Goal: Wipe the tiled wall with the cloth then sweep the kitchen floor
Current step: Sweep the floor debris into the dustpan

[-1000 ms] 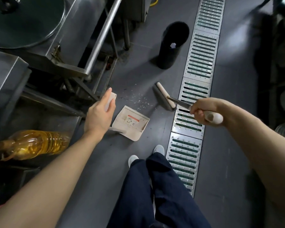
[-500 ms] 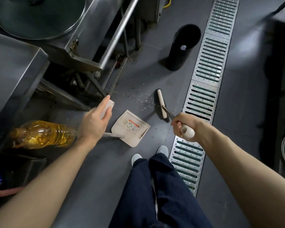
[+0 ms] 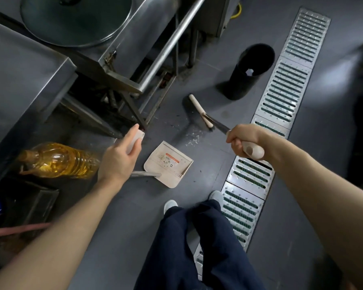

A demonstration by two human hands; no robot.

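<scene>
My right hand (image 3: 244, 139) grips the cream handle of a broom whose head (image 3: 199, 110) rests on the dark grey floor, far side of a scatter of pale crumbs (image 3: 192, 138). My left hand (image 3: 118, 158) is closed on the upright cream handle of a beige dustpan (image 3: 169, 164), which lies flat on the floor in front of my feet, its mouth toward the crumbs. Some specks lie in the pan. No cloth and no tiled wall are in view.
A steel drain grate (image 3: 281, 114) runs along the floor on the right. A black bin (image 3: 249, 70) stands beyond the broom. Steel kitchen equipment (image 3: 113, 59) with legs and a rail fills the left. A bottle of yellow oil (image 3: 57, 160) lies at left.
The broom head has moved away from me and to the left, past the crumbs. My right hand has risen slightly. The dustpan and my left hand have stayed in place.
</scene>
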